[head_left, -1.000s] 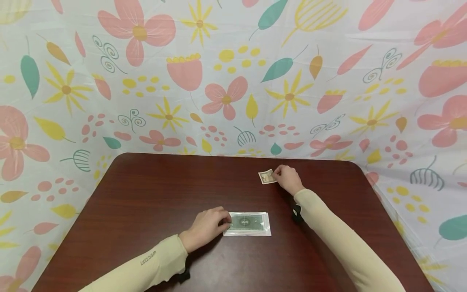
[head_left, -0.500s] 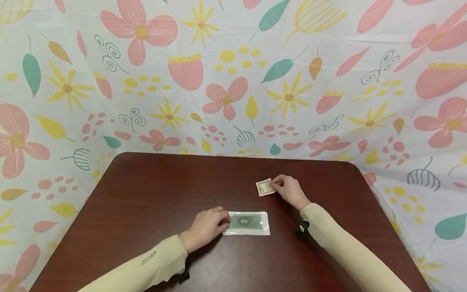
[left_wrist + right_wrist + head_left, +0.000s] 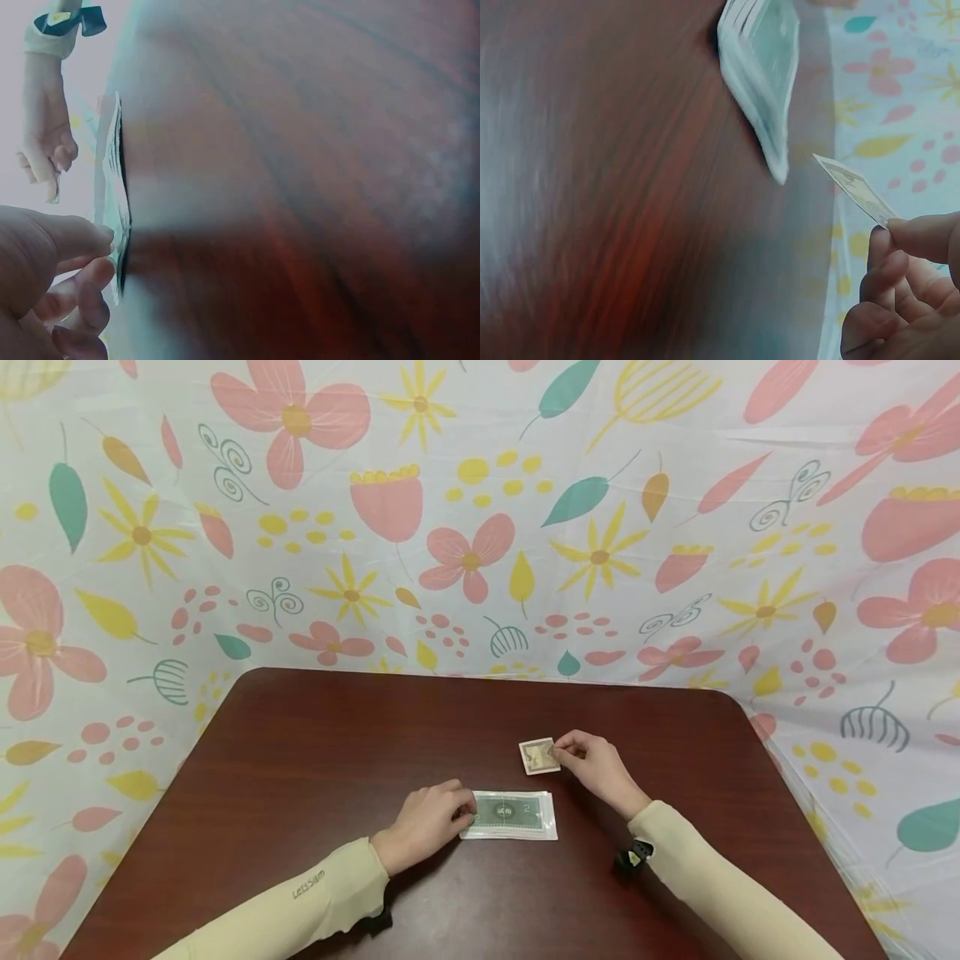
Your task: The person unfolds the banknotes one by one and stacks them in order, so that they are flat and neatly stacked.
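A small tan printed note point(image 3: 537, 757) with a pale border is pinched at its right edge by the right hand point(image 3: 596, 770), above the table. In the right wrist view the note point(image 3: 857, 189) tilts between thumb and index finger. Nearer the person lies a stack of green banknotes point(image 3: 510, 814) in clear sleeves, a "2" printed on the top one. The left hand point(image 3: 427, 822) holds the left end of this stack, its fingertips covering that corner. In the left wrist view the thumb and index finger meet at the stack's edge point(image 3: 116, 172).
Both hands work over a dark red-brown wooden table point(image 3: 337, 735) with rounded far corners. Behind it and along both sides hangs a white cloth point(image 3: 465, 477) printed with flowers and leaves. A black strap point(image 3: 633, 857) circles the right wrist.
The right hand has brought the small note toward the person and slightly left, closer to the banknote stack. The left hand and the stack have stayed in place.
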`<act>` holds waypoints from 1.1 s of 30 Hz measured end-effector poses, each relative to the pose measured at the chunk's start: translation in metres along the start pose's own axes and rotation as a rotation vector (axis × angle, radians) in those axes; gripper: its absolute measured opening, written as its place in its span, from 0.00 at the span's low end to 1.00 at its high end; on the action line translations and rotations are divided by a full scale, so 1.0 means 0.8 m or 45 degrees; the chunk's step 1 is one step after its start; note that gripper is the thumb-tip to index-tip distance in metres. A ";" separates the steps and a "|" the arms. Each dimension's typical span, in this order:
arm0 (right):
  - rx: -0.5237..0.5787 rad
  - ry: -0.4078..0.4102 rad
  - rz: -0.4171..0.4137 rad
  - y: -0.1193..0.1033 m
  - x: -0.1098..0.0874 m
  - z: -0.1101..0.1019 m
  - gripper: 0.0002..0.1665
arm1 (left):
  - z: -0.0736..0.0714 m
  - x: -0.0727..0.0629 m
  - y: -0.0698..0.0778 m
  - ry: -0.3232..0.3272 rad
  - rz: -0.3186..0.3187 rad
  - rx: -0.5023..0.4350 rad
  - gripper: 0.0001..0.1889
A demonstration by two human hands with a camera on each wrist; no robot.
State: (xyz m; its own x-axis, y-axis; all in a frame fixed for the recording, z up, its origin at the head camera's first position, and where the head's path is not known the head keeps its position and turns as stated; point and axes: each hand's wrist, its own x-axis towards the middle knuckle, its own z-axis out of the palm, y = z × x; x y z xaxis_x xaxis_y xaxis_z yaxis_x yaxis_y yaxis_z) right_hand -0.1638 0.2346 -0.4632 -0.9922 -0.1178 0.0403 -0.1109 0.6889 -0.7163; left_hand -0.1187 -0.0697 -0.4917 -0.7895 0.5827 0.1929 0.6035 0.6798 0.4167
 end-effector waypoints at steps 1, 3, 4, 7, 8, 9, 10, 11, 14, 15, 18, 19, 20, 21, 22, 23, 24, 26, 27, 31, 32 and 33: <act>0.020 -0.004 -0.003 -0.002 -0.002 0.001 0.03 | -0.001 0.001 0.001 0.010 0.004 0.003 0.02; 0.069 -0.016 -0.008 -0.008 -0.005 0.002 0.03 | -0.003 0.005 0.002 0.037 0.007 0.003 0.03; 0.094 -0.026 -0.020 -0.011 -0.007 0.003 0.04 | -0.004 0.007 0.002 0.055 0.007 -0.001 0.03; 0.172 -0.059 -0.036 -0.020 -0.012 0.009 0.04 | -0.007 0.013 0.005 0.112 0.000 -0.029 0.01; 0.197 -0.070 -0.045 -0.023 -0.014 0.011 0.04 | -0.007 0.015 0.006 0.129 -0.007 -0.045 0.01; 0.216 -0.081 -0.052 -0.026 -0.015 0.013 0.04 | -0.008 0.016 0.007 0.146 -0.015 -0.062 0.01; 0.238 -0.093 -0.057 -0.028 -0.017 0.016 0.04 | -0.009 0.018 0.009 0.164 -0.028 -0.080 0.02; 0.258 -0.102 -0.054 -0.030 -0.019 0.019 0.03 | -0.009 0.019 0.010 0.181 -0.042 -0.098 0.02; 0.305 -0.124 -0.059 -0.035 -0.024 0.026 0.03 | -0.010 0.023 0.013 0.225 -0.088 -0.151 0.02; 0.314 -0.129 -0.056 -0.036 -0.025 0.028 0.03 | -0.009 0.024 0.014 0.238 -0.103 -0.166 0.02; 0.353 -0.147 -0.056 -0.039 -0.029 0.034 0.04 | -0.009 0.027 0.015 0.261 -0.135 -0.204 0.03; 0.364 -0.153 -0.053 -0.039 -0.031 0.035 0.04 | -0.008 0.028 0.015 0.265 -0.142 -0.212 0.03; 0.377 -0.161 -0.049 -0.040 -0.032 0.037 0.05 | -0.008 0.029 0.015 0.268 -0.150 -0.218 0.03; 0.385 -0.164 -0.048 -0.040 -0.033 0.038 0.05 | -0.008 0.030 0.015 0.269 -0.156 -0.224 0.03; 0.395 -0.167 -0.047 -0.040 -0.033 0.039 0.05 | -0.008 0.030 0.015 0.269 -0.159 -0.231 0.03; 0.399 -0.167 -0.046 -0.040 -0.033 0.039 0.05 | -0.007 0.030 0.015 0.271 -0.161 -0.235 0.03; 0.401 -0.166 -0.042 -0.040 -0.033 0.040 0.05 | -0.007 0.031 0.015 0.276 -0.161 -0.239 0.03; 0.402 -0.159 -0.047 -0.042 -0.033 0.040 0.04 | -0.007 0.032 0.015 0.287 -0.157 -0.259 0.03; 0.405 -0.156 -0.050 -0.042 -0.032 0.041 0.04 | -0.007 0.032 0.015 0.289 -0.157 -0.278 0.02; 0.416 -0.152 -0.047 -0.042 -0.034 0.041 0.04 | -0.006 0.033 0.016 0.286 -0.176 -0.386 0.03; 0.420 -0.154 -0.042 -0.042 -0.035 0.041 0.05 | -0.006 0.033 0.016 0.283 -0.186 -0.418 0.04; 0.428 -0.157 -0.037 -0.041 -0.035 0.041 0.05 | -0.006 0.033 0.016 0.282 -0.193 -0.442 0.04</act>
State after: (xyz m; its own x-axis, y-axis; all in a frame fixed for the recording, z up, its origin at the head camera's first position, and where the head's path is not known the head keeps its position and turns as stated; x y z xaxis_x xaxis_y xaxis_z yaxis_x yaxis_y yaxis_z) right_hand -0.1302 0.1919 -0.4637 -0.9724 -0.2334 -0.0057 -0.0936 0.4124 -0.9062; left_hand -0.1320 -0.0476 -0.4771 -0.8940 0.3526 0.2764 0.4354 0.5382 0.7217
